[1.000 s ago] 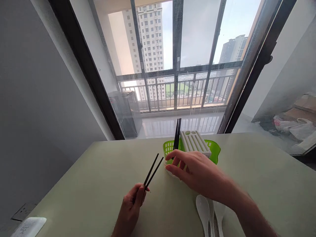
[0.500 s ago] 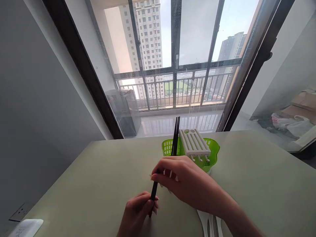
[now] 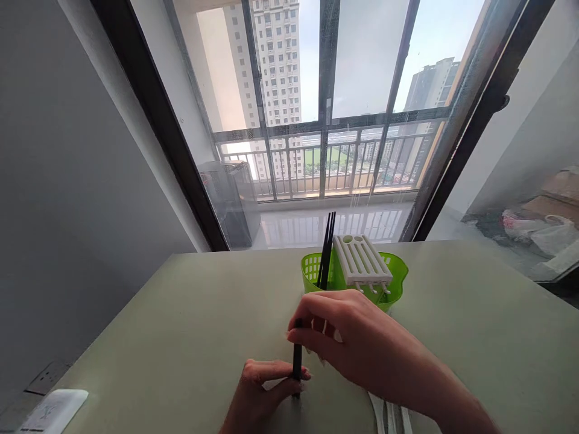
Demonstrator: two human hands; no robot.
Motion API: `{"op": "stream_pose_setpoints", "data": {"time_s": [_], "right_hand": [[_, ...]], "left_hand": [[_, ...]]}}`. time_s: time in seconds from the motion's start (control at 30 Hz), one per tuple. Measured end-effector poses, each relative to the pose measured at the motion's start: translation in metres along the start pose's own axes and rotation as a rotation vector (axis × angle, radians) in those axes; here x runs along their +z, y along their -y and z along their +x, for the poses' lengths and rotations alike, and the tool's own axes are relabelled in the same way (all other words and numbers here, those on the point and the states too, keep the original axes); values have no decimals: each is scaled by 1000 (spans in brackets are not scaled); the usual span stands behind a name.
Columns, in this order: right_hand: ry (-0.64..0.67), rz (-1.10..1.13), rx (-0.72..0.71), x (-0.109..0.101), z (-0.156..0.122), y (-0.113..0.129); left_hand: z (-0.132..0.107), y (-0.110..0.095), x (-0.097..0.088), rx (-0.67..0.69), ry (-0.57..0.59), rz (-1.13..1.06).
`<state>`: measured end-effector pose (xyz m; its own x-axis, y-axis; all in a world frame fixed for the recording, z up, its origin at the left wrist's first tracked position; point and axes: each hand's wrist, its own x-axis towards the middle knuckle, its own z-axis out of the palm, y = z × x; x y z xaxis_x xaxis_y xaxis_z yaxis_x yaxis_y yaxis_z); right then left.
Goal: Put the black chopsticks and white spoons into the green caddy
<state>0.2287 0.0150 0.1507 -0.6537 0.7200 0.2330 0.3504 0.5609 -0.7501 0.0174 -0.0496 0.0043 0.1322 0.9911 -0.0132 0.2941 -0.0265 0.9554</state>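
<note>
Both hands now on one item. Right hand (image 3: 346,328), at center of frame and below the basket, pinches the upper end of the dark held chopsticks (image 3: 297,357) between thumb and fingers; left hand (image 3: 265,386), lower center, grips them near the lower end. Change over the last second: the sticks were fanned apart, tips up, in the left hand alone, with the right hand over by the basket; they now show as a single dark shape, near upright, and slightly straighter than half a second ago. Stick count cannot be read from this view; nor can contact of the lower end with the surface (image 3: 217,313). Judgement: the pair has been brought together and turned about, and the work is at a two-handed adjusting stage, the grip shared and neither hand free. Green basket (image 3: 398,280), just right of center, appears unchanged: more dark chopsticks (image 3: 326,256) stand in its left part, leaning slightly, and the white slotted rack (image 3: 362,260), small hooks on its near edge, sits tilted over the middle. White utensils (image 3: 379,410) lie at the bottom of the frame, below the right forearm, upper ends hidden by it; neither hand grips them.
</note>
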Motion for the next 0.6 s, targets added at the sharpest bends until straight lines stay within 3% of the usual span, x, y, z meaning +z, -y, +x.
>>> {"op": "stream_pose_setpoints", "data": {"time_s": [0.13,0.33,0.6], "right_hand": [[13,-15,-26,-2,-3,1],[20,14,-29,-6,-6,-1],[1,16,-28,-6,-8,-5]], "left_hand": [[-1,-2,2,-8,61,-22],[-2,-4,4,-129,121,-56],[-2,0,6,-216,113,-91]]}}
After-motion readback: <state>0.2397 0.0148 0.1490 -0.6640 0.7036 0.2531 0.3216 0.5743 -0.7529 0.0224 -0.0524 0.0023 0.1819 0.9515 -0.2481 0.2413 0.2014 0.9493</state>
